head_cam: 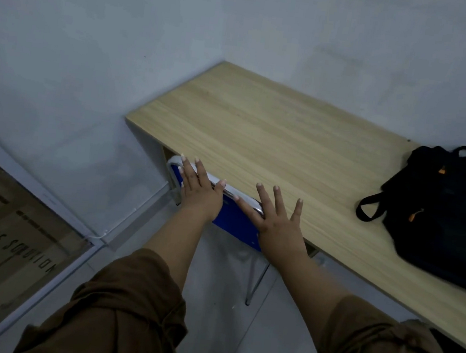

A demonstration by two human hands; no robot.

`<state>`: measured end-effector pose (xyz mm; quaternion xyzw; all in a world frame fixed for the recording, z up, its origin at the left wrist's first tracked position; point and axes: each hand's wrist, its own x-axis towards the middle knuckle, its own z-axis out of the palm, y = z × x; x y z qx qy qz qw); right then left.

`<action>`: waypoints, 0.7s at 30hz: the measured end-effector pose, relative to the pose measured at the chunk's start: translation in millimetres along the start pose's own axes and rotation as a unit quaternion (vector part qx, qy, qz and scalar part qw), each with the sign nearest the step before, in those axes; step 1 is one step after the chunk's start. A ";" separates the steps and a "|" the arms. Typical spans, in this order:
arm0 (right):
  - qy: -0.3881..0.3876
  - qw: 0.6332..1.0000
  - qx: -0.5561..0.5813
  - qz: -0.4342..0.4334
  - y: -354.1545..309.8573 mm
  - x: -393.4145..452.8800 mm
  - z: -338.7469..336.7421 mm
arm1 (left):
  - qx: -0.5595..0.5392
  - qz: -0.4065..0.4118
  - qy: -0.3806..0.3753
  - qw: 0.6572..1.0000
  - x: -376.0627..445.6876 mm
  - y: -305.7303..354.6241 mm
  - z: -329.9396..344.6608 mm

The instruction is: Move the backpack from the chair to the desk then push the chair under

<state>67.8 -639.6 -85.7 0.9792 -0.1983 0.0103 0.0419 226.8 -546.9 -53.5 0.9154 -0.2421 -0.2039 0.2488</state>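
I take the first half as done: the backpack (446,219) lies flat on the worktop (273,134), well off to the right of the chair (234,219) and close to the worktop's front edge, so it is out of the way of the push. The chair is already mostly beneath the worktop, with only its blue back and chrome top rail showing at the front edge and one thin metal leg visible below. My left hand (198,191) rests flat on the left part of that rail, my right hand (280,224) on the right part, palms forward rather than wrapped around, which suits pushing rather than lifting. The fingers (261,199) of both hands are spread wide and straight, holding nothing, with the tips reaching over the worktop edge. Two hands set apart should keep the chair from swinging sideways. I judge little travel remains before the back meets the edge.
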 end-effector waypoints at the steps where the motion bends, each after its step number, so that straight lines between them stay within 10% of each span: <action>1: 0.007 1.000 0.003 -0.004 -0.6 0.4 1.9 | -0.002 0.002 -0.001 1.000 1.2 -2.2 0.0; 13: -0.087 0.992 0.090 -0.006 0.8 -4.6 -11.0 | 0.082 0.011 0.000 0.997 -3.8 -11.6 -1.4; 21: -0.127 0.959 0.193 0.164 23.9 -49.1 -43.3 | 0.210 0.126 -0.087 0.966 -8.4 16.0 -12.5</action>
